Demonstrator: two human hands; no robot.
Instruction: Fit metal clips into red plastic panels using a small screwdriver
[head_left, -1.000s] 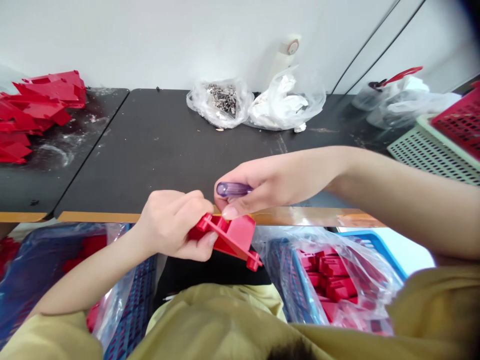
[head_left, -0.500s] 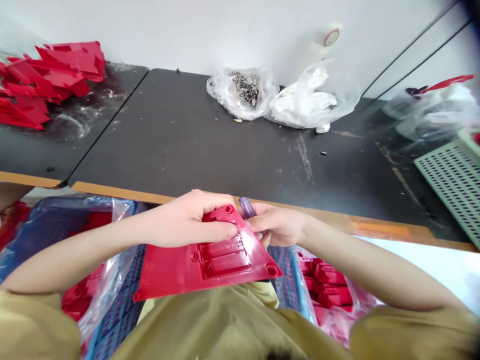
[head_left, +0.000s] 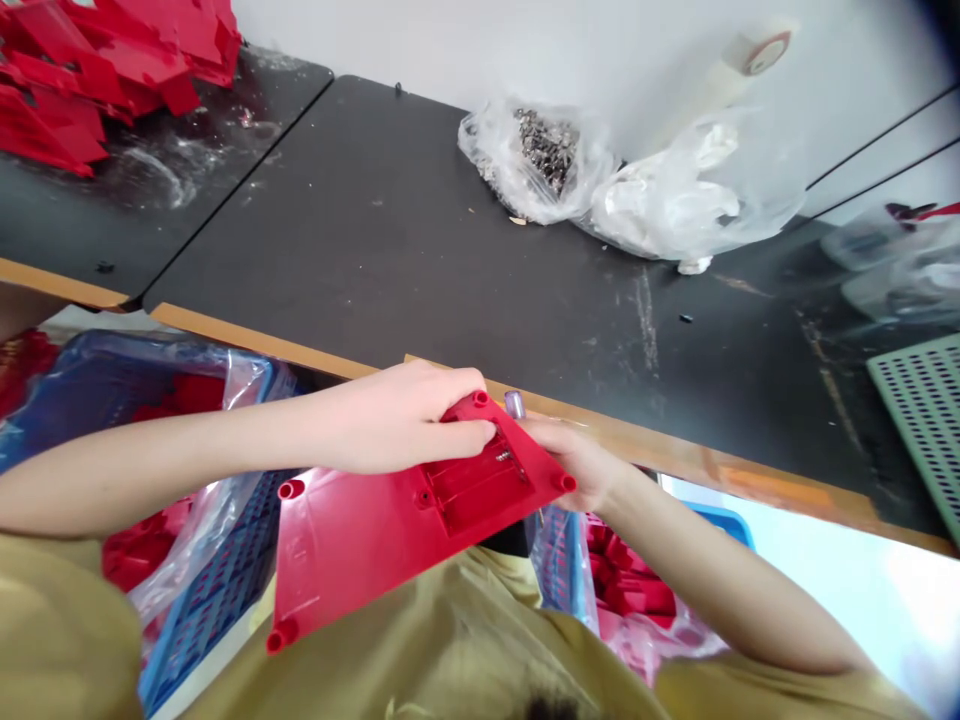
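Observation:
A red plastic housing with corner posts is held tilted above my lap, its battery compartment facing up. My left hand grips its upper edge, the thumb pressed into the compartment beside a small metal spring. At the housing's right edge, my right hand is closed round a tool with a clear purple handle. The handle's end sticks up past the edge. Most of the tool and the right fingers are hidden behind the housing.
A dark table spans the front. On it are a bag of small metal parts, a bag of white pieces, stacked red parts and a green basket. Blue crates holding red parts flank me.
The housing has tilted, its left side now showing two corner posts. My left thumb has moved deeper into the compartment. Less of the purple handle shows, and the camera view has shifted.

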